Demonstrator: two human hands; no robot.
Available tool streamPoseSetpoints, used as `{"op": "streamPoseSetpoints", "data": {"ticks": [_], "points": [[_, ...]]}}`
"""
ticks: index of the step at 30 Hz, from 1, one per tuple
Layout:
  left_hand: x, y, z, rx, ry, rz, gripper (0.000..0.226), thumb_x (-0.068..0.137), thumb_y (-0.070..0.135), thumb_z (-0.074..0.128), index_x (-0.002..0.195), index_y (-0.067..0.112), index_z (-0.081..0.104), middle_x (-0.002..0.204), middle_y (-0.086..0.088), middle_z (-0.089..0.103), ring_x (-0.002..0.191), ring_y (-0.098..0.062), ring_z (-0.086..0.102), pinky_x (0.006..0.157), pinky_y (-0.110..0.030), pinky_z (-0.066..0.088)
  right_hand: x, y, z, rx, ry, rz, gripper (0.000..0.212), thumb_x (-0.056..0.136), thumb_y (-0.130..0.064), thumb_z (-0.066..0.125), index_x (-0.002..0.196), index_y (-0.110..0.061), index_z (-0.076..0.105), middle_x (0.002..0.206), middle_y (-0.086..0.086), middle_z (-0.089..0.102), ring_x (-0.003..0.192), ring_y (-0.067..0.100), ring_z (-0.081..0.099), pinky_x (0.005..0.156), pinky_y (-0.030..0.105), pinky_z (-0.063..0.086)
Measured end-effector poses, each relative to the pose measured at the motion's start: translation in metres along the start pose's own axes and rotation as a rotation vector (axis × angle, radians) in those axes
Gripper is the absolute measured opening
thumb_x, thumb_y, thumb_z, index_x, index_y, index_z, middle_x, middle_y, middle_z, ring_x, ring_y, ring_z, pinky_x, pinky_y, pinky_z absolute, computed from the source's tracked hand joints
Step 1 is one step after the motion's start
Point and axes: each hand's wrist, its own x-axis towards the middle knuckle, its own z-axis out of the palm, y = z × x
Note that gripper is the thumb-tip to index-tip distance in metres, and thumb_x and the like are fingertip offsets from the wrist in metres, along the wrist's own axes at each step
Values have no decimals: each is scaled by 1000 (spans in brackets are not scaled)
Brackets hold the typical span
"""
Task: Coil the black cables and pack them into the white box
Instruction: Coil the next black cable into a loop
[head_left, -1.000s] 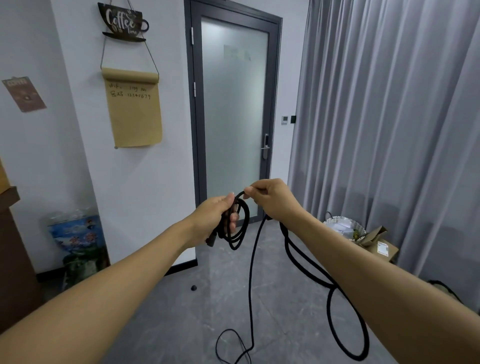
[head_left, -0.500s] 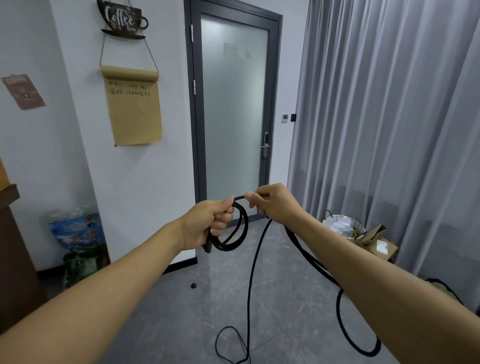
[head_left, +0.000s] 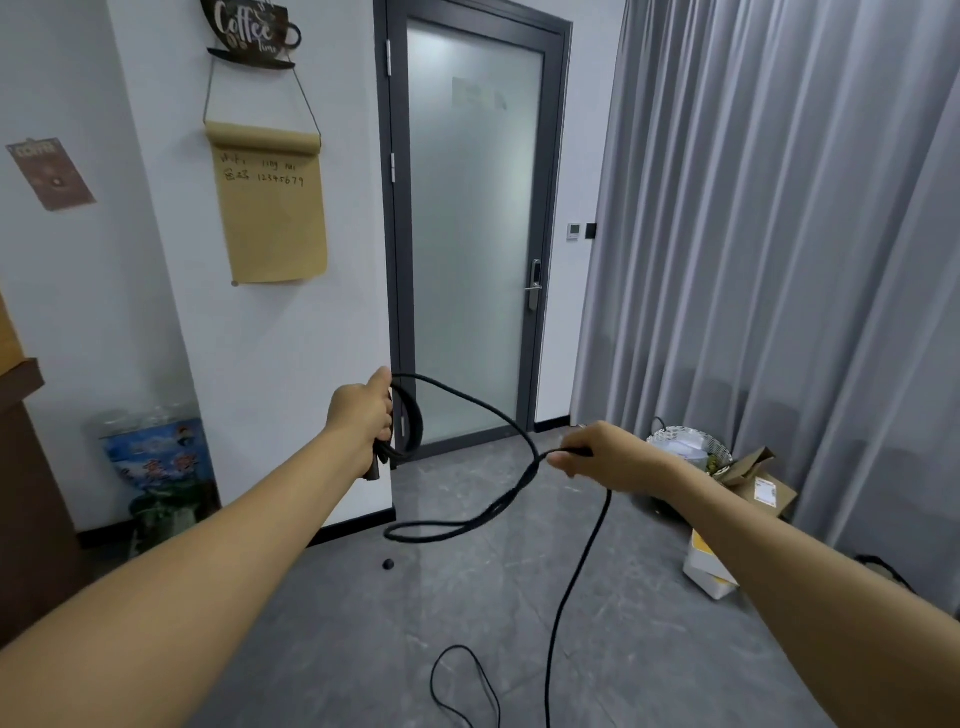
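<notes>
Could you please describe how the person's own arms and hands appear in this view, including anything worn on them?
Both forearms are bare as far as the frame shows: no sleeves, gloves, watch or bracelet. No rings show on the left hand or the right hand, though some fingers are hidden. No markings or tattoos show on either arm.

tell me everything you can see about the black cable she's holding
The cable is thin, black and flexible, rubbery in look. The left hand grips a few finished loops, a plug end hanging below the fist. From there it arcs to the right hand, which pinches it, with a slack loop sagging between. The rest drops to the floor and curls there.
</notes>
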Motion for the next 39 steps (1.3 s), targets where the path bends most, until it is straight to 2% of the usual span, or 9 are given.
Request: {"op": "streamPoseSetpoints", "data": {"ticks": [5,9,18,22,26,29,32,36,39], "points": [[15,-3,-5,27,123,-23,36,94,30,48,64,15,35,57,-1,32,46,-16,23,48,-25,22,1,17,1,557,333,108,35,93,-34,53,68,-10,57,63,8,39,60,19,34,55,28,30],[25,-6,-17,7,258,-74,37,93,32,46,64,11,36,57,-3,34,46,-16,26,49,-24,24,3,34,-4,818,697,402,35,93,-30,55,70,-5,58,39,-5,36,39,12,28,47,25,25],[31,11,-26,-101,369,-79,38,94,33,44,64,12,34,59,-3,34,49,-16,26,52,-24,24,-2,83,10,583,638,858,34,93,-29,55,67,-8,62,76,15,58,68,25,49,68,34,42],[23,21,-6,-121,171,78,39,94,32,46,62,16,32,56,0,31,43,-13,24,47,-21,21,1,67,5,537,375,758,30,90,-5,54,63,-16,48,70,4,51,57,13,44,54,20,37],[6,29,20,-41,-52,218,41,98,30,48,61,17,35,47,6,33,32,-4,25,35,-17,22,11,26,-3,596,343,584,14,87,0,56,83,-12,63,78,4,59,65,13,50,52,19,35],[-5,22,41,39,-202,240,41,99,31,46,62,17,35,45,8,33,33,-3,25,35,-15,22,18,-18,-2,736,304,371,33,87,5,51,118,-4,61,113,12,64,95,17,54,65,18,41],[-11,18,53,54,-310,235,40,99,32,45,63,19,34,47,9,29,36,-4,22,36,-16,20,24,-61,4,744,153,163,45,88,6,48,131,-6,49,126,9,57,107,18,52,86,27,42],[-13,26,54,29,-326,229,42,99,31,45,61,19,32,44,11,28,37,-5,20,37,-16,18,35,-87,13,713,200,73,13,93,-9,53,101,0,59,88,13,60,78,24,54,76,31,44],[-10,31,43,-51,-201,181,40,99,29,46,62,17,36,47,7,30,34,-5,22,35,-16,20,39,-79,19,823,236,98,28,97,-23,49,76,-8,58,64,1,44,58,13,42,60,24,44]]}}
